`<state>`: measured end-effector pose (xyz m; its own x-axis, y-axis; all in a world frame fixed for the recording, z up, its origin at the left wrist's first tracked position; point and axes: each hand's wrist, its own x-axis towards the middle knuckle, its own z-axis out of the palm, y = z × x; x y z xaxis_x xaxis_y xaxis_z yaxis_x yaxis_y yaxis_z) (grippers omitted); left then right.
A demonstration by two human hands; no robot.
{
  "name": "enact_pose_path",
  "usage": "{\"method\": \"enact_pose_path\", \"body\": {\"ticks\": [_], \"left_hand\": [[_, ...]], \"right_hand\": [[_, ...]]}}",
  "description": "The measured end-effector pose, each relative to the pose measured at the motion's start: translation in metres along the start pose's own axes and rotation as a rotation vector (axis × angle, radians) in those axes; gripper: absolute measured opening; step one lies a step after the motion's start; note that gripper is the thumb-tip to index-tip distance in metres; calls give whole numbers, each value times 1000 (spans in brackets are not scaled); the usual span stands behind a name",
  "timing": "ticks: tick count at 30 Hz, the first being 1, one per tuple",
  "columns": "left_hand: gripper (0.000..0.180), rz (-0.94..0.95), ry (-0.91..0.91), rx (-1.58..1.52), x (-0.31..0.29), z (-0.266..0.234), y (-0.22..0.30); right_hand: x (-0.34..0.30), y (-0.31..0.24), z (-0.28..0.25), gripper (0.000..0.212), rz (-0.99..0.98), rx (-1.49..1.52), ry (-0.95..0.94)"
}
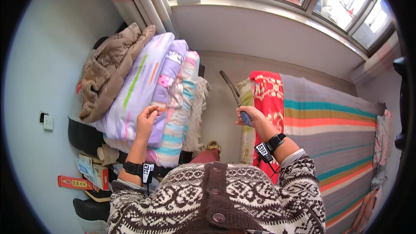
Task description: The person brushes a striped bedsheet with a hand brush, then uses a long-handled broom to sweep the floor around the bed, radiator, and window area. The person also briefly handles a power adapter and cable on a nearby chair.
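In my right hand [251,117] is a long, thin, dark, slightly curved tool [229,83] with a blue handle, its far end pointing up and to the left. The fingers wrap round the handle, beside the near edge of the bed. What kind of tool it is, I cannot make out. My left hand [148,116] hovers over a stack of folded quilts [145,76], its fingers curled in against the thumb; nothing shows in them. The top quilt is pale lilac with green and orange streaks; purple and pastel-striped ones lie beside it.
A brown padded jacket [112,69] lies at the far left of the stack. On the right is a bed with a striped cover [329,125] and a red patterned cloth [266,87]. Boxes and papers [97,173] sit at lower left. A curtain [141,0] hangs by the window.
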<state>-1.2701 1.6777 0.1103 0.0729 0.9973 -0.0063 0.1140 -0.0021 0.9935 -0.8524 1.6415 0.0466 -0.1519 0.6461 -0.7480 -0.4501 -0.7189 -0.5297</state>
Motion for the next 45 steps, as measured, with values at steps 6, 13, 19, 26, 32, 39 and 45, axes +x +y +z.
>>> {"method": "enact_pose_path", "body": {"ticks": [6,13,19,26,32,39,45], "left_hand": [[23,21,43,146,125,16,21],[54,108,205,822,277,41,5],[86,-478,-14,1095,354,53,2],[89,-532,29,1197,341,67,-10],[86,-642,25,1224,352,77,-8],[88,-759,18,1254,371,84,-17],[90,-820,21,1275,374,87,-22]], "right_hand": [[78,-112,0,11,79,-178,55],[218,-248,11,13,143,-552,-29],[345,-335,-7,18,195,-696,-290],[385,-434,-92,25,16,-1854,43],[450,-496,-76,25,-249,-2059,-75],[603,-476,74,27,-574,-1741,-193],[648,-464,54,42,-319,-1960,-139]]}}
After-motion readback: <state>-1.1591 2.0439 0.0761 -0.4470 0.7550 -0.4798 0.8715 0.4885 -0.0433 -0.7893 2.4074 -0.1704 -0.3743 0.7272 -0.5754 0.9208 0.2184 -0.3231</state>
